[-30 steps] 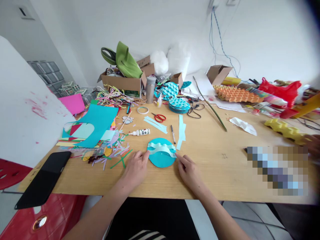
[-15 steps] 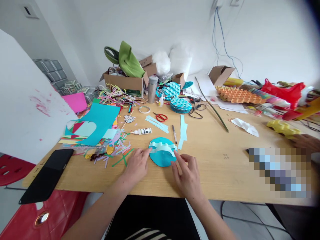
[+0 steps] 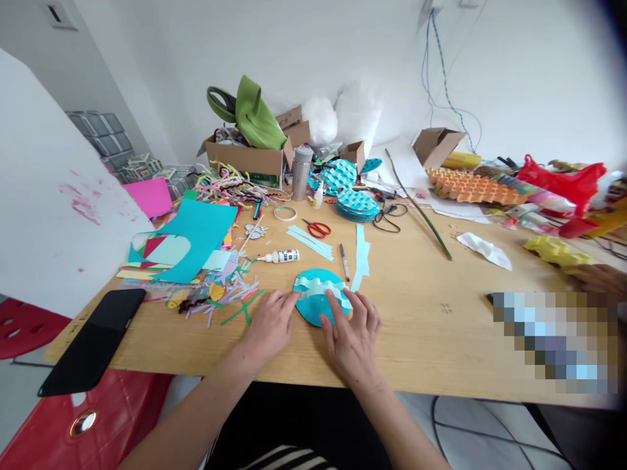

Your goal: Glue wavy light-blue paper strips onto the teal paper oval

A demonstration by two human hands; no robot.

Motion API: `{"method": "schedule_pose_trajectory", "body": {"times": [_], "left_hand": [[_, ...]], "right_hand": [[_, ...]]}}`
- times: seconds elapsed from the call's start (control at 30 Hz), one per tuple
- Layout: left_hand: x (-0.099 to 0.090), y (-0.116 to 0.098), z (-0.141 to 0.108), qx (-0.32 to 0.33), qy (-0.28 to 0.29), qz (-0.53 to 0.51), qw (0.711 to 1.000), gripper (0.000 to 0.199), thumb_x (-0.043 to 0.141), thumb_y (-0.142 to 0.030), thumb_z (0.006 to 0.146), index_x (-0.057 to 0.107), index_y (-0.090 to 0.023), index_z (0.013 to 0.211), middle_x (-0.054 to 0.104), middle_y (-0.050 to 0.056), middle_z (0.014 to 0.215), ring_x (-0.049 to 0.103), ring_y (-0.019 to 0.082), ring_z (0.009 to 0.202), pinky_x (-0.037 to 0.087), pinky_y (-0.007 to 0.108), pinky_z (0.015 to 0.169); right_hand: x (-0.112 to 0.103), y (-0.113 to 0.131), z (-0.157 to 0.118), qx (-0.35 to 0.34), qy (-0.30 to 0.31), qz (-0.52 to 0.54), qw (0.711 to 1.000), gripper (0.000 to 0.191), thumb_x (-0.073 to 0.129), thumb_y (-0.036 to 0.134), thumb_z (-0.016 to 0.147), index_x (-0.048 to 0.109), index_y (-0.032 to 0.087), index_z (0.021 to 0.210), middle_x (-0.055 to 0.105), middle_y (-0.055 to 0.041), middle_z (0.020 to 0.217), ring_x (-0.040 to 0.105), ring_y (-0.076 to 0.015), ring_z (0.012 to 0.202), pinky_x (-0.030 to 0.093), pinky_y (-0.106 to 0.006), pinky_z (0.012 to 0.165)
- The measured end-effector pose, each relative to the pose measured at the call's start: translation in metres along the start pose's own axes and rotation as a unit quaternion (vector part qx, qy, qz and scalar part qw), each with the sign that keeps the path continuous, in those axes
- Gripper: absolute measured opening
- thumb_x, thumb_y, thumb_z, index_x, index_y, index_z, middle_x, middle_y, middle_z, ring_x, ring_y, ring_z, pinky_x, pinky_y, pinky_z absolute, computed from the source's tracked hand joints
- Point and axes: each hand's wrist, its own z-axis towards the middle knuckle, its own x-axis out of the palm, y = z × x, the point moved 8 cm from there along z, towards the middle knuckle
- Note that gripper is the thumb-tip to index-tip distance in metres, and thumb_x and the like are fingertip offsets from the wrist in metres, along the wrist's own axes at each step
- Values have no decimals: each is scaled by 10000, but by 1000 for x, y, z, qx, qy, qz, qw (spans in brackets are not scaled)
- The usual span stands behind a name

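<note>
A blue disc (image 3: 313, 313) lies on the wooden table in front of me, crossed by two wavy pale strips (image 3: 321, 287). My left hand (image 3: 272, 320) rests at the disc's left edge, its fingertips at the strip ends. My right hand (image 3: 351, 333) is over the disc's right part with fingers apart, the index fingertip on the lower strip. Beyond the disc lie a white glue bottle (image 3: 281, 256), a pen (image 3: 345, 262), red-handled scissors (image 3: 318, 228) and loose pale blue strips (image 3: 361, 258).
Coloured paper (image 3: 196, 241) and paper scraps (image 3: 240, 287) lie at left, near a black phone (image 3: 93, 339). Behind are a steel bottle (image 3: 301, 175) and stacked blue discs (image 3: 356, 205). Another person's hand (image 3: 600, 282) is by a yellow egg-carton piece (image 3: 556, 252) at right.
My right hand has moved left, from the disc's right edge onto its surface. My left hand stays at the left edge. The view has shifted slightly.
</note>
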Motion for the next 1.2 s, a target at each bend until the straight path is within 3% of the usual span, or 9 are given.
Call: {"method": "schedule_pose_trajectory", "body": {"times": [0.53,1.2], "left_hand": [[2,0,-2,6,-6,-20,1000,636,441,26,739,460,-189,1338,601,63,1257,476,233,1151,418,415,1008],[4,0,-2,13,-5,-26,1000,663,441,11,736,440,-189,1368,601,76,1268,476,245,1158,411,439,1019]], "right_hand": [[2,3,2,-2,6,-9,1000,493,534,318,923,465,250,1406,395,-147,1411,299,-357,1353,264,-567,1090],[18,0,-2,-6,49,-27,998,386,509,410,933,577,235,1270,384,-138,1464,205,-374,1421,206,-620,1108]]}}
